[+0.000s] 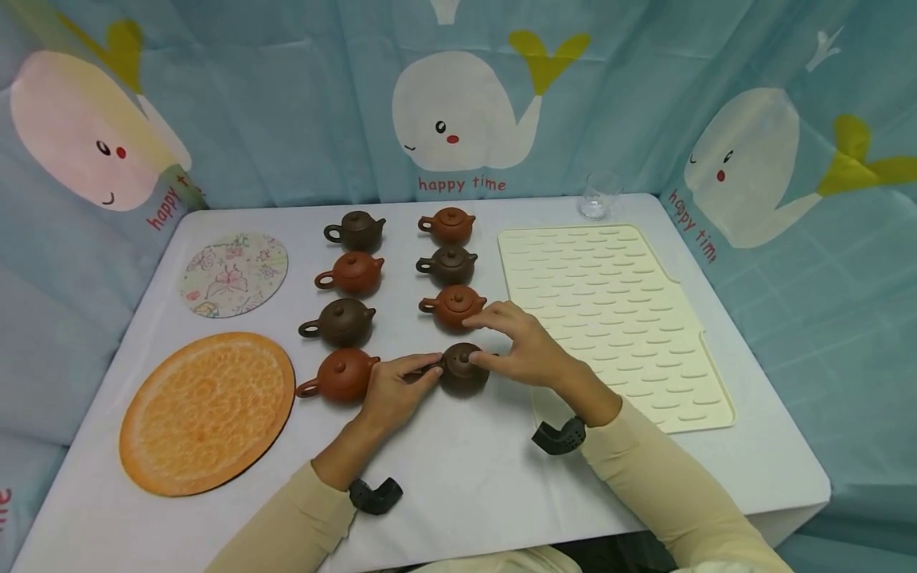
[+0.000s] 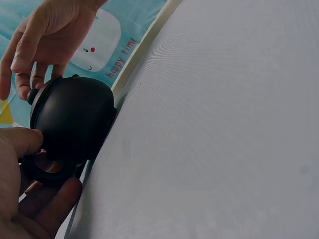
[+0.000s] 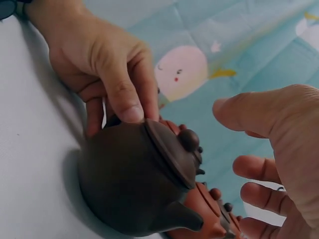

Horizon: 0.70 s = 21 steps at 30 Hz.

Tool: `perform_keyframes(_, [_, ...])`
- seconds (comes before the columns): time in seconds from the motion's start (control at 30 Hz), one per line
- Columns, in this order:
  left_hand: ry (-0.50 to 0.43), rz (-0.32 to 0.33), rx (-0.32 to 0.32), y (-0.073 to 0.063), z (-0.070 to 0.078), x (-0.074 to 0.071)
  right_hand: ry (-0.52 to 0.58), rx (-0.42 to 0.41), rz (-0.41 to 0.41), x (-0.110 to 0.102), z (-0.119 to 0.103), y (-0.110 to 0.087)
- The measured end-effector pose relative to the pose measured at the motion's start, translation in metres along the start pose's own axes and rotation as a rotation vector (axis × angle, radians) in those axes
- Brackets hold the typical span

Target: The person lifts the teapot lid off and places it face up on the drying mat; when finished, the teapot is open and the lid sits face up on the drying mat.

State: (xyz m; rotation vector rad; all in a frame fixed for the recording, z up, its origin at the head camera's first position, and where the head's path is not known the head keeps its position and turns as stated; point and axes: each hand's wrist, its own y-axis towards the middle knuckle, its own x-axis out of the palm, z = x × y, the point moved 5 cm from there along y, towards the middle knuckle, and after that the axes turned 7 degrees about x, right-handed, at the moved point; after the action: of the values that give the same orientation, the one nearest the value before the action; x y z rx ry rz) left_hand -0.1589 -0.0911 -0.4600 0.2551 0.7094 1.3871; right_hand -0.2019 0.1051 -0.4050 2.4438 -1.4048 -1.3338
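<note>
A dark brown teapot (image 1: 462,378) with its lid on stands at the near end of the right-hand row, spout to the right. My left hand (image 1: 396,390) pinches its handle, thumb on top and fingers through and under the loop, as the left wrist view shows at the handle (image 2: 50,174). Beside the lid knob (image 3: 189,140) hovers my right hand (image 1: 526,350), its fingers spread and apart from the pot in the right wrist view. Just behind that pot is a reddish teapot (image 1: 455,309), which the right fingertips overlap in the head view.
More brown and reddish teapots stand in two rows, such as a reddish one (image 1: 342,378) by my left hand. To the left lie a round orange mat (image 1: 208,414) and a floral round mat (image 1: 233,275). A cream drying mat (image 1: 609,318) and a clear glass (image 1: 600,196) are right.
</note>
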Motion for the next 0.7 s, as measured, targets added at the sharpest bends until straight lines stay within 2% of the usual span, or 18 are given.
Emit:
perform_keyframes(0.07, [-0.005, 0.000, -0.016, -0.003, -0.010, 0.002, -0.018, -0.005, -0.028, 0.004, 0.000, 0.001])
perform_keyframes(0.23, [-0.010, 0.006, -0.032, -0.007, -0.017, 0.002, -0.050, -0.018, -0.095, 0.014, -0.002, 0.003])
perform_keyframes(0.4, [-0.009, 0.005, -0.010, -0.007, -0.015, 0.001, -0.066, 0.009, -0.142, 0.020, -0.002, 0.006])
perform_keyframes(0.67, [-0.009, 0.005, -0.006, -0.007, -0.013, 0.002, -0.124, 0.058, -0.175, 0.022, -0.004, 0.008])
perform_keyframes(0.7, [-0.005, 0.003, -0.006, -0.005, -0.008, 0.001, -0.133, 0.062, -0.182, 0.022, -0.004, 0.009])
